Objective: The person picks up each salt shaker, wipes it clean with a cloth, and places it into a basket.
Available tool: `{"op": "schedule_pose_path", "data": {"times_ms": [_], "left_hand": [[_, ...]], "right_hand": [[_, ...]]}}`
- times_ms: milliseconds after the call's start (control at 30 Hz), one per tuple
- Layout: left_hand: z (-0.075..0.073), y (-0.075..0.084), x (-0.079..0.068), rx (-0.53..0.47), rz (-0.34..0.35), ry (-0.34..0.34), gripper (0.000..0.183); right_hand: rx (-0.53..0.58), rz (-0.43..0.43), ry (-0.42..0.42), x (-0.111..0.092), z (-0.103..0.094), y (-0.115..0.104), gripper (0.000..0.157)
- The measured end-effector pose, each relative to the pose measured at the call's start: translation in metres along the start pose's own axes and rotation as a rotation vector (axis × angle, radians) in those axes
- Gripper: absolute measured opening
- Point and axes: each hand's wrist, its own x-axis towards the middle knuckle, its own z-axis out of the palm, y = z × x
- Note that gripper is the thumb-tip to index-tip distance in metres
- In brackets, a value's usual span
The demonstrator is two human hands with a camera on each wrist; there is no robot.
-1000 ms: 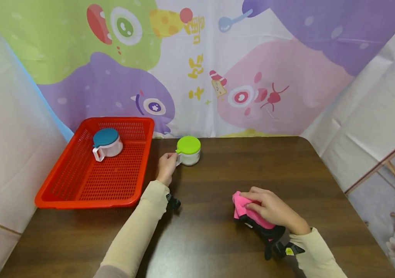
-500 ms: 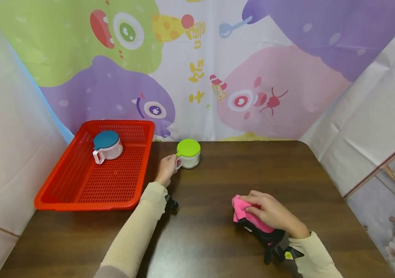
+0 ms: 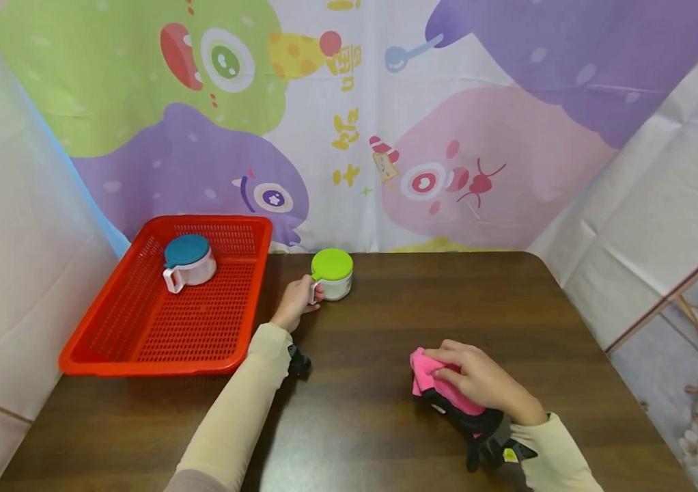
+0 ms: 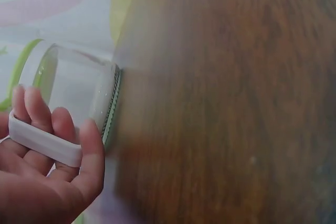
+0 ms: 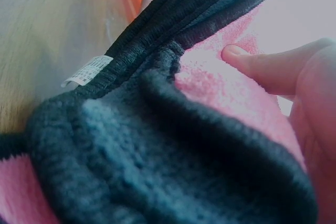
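Observation:
A clear jar (image 3: 334, 280) with a bright green lid and a white handle stands at the back of the table. My left hand (image 3: 296, 301) grips its handle; in the left wrist view the fingers pass through the white handle (image 4: 44, 141). On the right, my right hand (image 3: 478, 374) holds a bunched pink and black cloth (image 3: 431, 372) against the table. The right wrist view shows the thumb pressing on the pink side (image 5: 215, 77), while black folds with a small white label fill the front. The other right fingers are mostly hidden there.
A red plastic basket (image 3: 244, 321) stands at the left of the brown table (image 3: 361, 424). Inside it sits a similar jar (image 3: 200, 268) with a blue lid (image 3: 186, 249) and white handle. A printed cartoon curtain (image 3: 349, 212) hangs right behind the table's back edge.
The left fingers have moved further round the handle of the green-lidded jar, which stays in place. The right hand and cloth hold still. The whole view has shifted slightly downward in the frame.

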Motion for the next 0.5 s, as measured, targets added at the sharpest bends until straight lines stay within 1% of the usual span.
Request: {"op": "schedule_pose_path", "data": {"times_ms": [100,233,367,500], "left_hand": [[0.0012,-0.0001,-0.001,-0.019,-0.005,-0.016,0.029],[0.0014,-0.0031,-0.0009,-0.047,-0.008,-0.009,0.028],[0.0009,-0.0056,0.0001,-0.069,0.008,0.0,0.028],[0.0008,-0.0036,0.0002,-0.081,0.033,0.006,0.028]], "right_hand": [[0.004,0.0,-0.001,-0.0001,-0.0001,-0.0002,0.037],[0.009,-0.003,-0.002,-0.0007,0.0002,-0.0002,0.036],[0.008,-0.005,-0.002,-0.001,0.0004,0.0001,0.036],[0.002,-0.011,0.01,-0.001,-0.0004,0.0003,0.036]]}}
